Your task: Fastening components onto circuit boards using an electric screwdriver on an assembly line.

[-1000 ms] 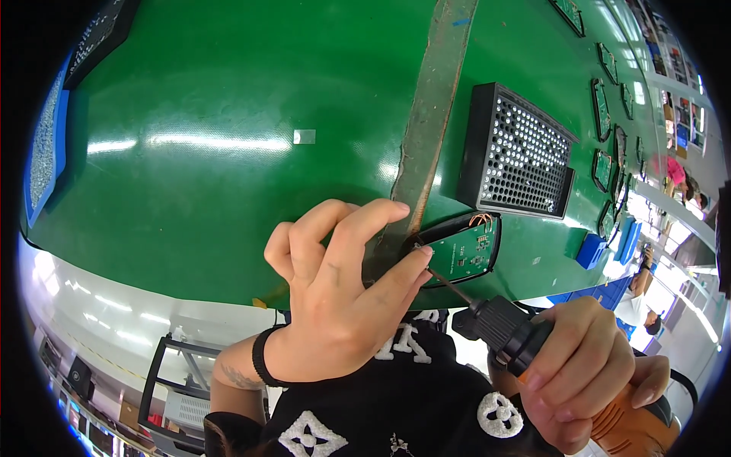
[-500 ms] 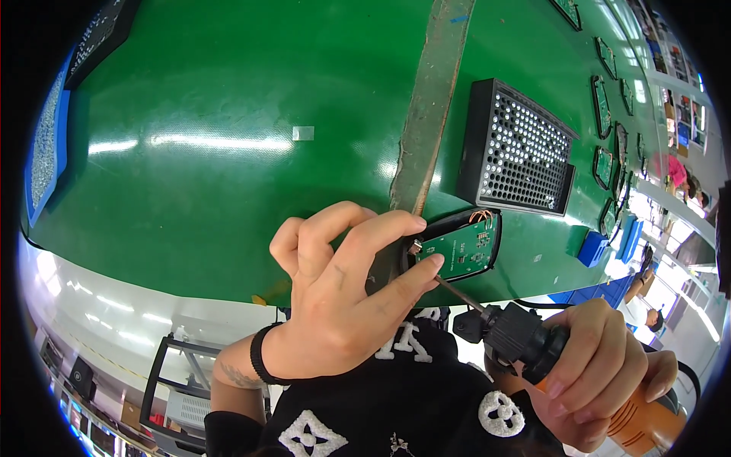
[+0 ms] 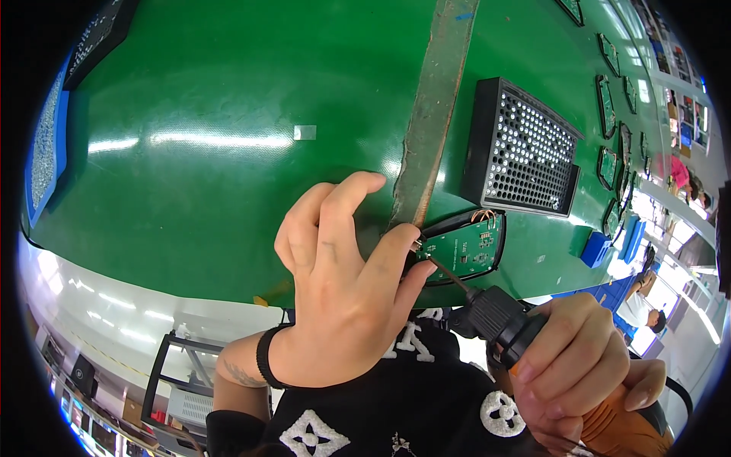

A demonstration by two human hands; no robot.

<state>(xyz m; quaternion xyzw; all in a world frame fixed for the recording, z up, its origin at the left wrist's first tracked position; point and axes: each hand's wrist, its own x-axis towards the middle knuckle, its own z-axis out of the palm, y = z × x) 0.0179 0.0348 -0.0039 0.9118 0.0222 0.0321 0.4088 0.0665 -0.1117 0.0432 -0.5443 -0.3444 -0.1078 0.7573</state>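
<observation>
Head-worn fisheye view, looking down, near both hands (image 3: 335, 286)

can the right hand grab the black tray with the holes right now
Probably not: the right hand is wrapped around the orange-and-black driver, so it would likely need to let go before grasping the black tray.

driver (image 3: 499, 320): org/blk | PCB (image 3: 464, 247): grn | tray (image 3: 481, 145): blk, wht-dot grid | mat (image 3: 228, 206): grn | shirt (image 3: 373, 415): blk w/ wht motifs

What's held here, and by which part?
Right hand: orange, black-nosed power driver, by its body. Left hand: at a black-cased green circuit board; grip unclear.
</observation>
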